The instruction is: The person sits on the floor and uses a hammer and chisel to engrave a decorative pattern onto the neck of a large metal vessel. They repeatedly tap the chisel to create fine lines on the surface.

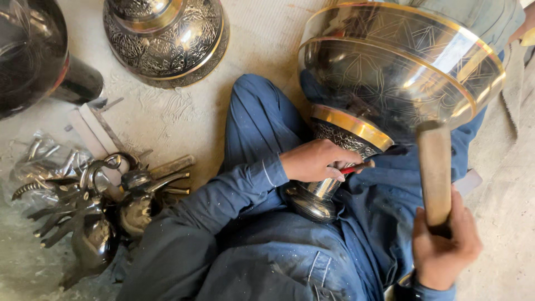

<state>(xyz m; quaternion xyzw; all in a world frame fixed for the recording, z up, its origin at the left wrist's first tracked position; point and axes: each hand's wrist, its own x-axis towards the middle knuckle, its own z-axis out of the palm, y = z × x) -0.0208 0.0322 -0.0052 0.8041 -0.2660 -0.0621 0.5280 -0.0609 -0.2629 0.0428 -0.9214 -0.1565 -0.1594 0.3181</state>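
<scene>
A large engraved metal vessel (390, 72) with a wide bowl and gold-coloured bands lies tilted across my lap, its narrow foot (312, 200) pointing toward me. My left hand (315, 160) rests on the vessel's neck and grips a thin red-handled tool (356, 166) whose tip touches the engraved band. My right hand (443, 245) is closed on the lower end of a wooden mallet (434, 173), held upright just to the right of the vessel. I wear blue clothing and sit on the floor.
Another engraved metal vessel (167, 39) stands at the top centre, and a dark rounded one (28, 50) at the top left. A heap of dark metal spouts and handles (95, 206) and a plastic bag of parts (39, 161) lie on the floor at my left.
</scene>
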